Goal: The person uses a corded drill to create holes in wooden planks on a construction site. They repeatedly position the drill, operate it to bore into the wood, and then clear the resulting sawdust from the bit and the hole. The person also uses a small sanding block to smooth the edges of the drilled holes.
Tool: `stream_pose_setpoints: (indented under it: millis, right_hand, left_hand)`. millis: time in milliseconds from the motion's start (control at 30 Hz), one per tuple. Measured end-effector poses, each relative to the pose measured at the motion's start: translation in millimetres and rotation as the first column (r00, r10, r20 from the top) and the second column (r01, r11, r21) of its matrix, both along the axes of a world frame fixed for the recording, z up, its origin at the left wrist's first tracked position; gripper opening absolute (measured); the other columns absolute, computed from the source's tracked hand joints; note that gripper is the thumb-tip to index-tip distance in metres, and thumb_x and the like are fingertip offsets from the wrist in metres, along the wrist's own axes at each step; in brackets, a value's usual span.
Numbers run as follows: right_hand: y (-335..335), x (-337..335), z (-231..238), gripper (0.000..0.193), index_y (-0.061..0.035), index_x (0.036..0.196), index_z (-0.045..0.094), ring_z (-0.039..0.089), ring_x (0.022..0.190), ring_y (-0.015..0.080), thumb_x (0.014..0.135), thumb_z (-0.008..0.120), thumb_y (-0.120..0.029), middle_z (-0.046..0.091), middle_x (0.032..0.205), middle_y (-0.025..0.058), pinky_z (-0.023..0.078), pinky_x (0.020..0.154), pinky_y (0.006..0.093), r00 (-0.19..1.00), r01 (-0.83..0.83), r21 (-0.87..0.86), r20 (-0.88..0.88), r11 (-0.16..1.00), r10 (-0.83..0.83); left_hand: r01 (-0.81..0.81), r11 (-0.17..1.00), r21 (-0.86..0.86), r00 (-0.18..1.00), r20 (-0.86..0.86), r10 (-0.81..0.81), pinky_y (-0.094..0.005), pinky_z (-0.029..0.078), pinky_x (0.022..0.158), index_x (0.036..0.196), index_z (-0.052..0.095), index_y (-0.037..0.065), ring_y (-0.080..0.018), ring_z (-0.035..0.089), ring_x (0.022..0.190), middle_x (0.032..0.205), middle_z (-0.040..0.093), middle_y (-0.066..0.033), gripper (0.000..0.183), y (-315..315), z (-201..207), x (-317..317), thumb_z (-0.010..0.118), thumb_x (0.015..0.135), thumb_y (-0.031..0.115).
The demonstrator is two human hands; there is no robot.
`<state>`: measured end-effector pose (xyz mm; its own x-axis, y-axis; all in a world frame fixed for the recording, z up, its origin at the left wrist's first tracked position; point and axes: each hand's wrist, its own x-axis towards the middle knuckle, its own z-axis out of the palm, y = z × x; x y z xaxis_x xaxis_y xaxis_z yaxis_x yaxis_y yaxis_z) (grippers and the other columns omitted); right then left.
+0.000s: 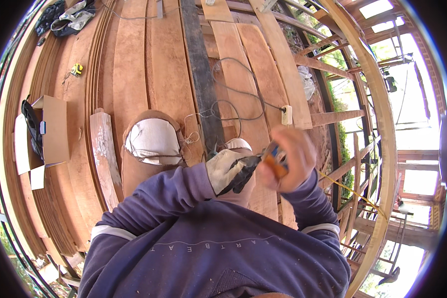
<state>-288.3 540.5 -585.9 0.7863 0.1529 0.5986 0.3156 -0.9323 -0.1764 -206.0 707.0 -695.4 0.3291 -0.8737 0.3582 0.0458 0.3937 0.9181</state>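
My left hand (232, 171), in a pale work glove with black on the fingers, is closed in front of my chest. Its fingertips pinch something dark and small that I cannot make out. Close by on the right is my bare right hand (295, 159), smeared by motion, its fingers curled round an orange-and-blue handled hand tool (275, 165). The tool's working end points toward the left hand's fingertips, but its kind does not show clearly. Beneath the hands are my knees, one with a white pad (154, 139).
Wooden planks (171, 64) form the floor, crossed by a dark beam (203, 74). A cable (253, 74) runs to a white socket block (286, 115). At the left lie an open cardboard box (55, 129) and a yellow tape measure (76, 69). A curved-looking timber (382, 99) and open framing border the right.
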Motion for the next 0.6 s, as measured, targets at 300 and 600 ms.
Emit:
stream_pose_setpoints:
  millis: [300,600]
  right_hand:
    - [-0.6,0.9,0.2,0.048,0.0087,0.109,0.062,0.063,0.071,0.0325,0.083,0.071,-0.031,0.063,0.090,0.0196,0.053,0.064,0.0395,1.000,0.023,0.018,0.011,1.000,-0.023]
    - [-0.3,-3.0,-3.2,0.053,0.0092,0.115,0.062,0.064,0.074,0.0325,0.084,0.071,-0.032,0.065,0.095,0.0205,0.053,0.065,0.0399,0.998,0.031,0.014,0.053,0.999,-0.032]
  left_hand:
    - [-0.040,0.998,0.053,0.999,-0.019,0.041,-0.0326,0.046,0.058,0.104,0.063,-0.001,-0.0174,0.056,0.061,0.070,0.058,-0.0059,0.030,5.2,1.2,-3.1,0.042,0.105,0.021]
    - [0.212,0.966,0.151,0.958,-0.228,-0.174,-0.0327,0.049,0.062,0.106,0.064,-0.002,-0.0189,0.062,0.069,0.080,0.065,-0.0082,0.033,2.2,-3.5,3.3,0.045,0.103,0.025]
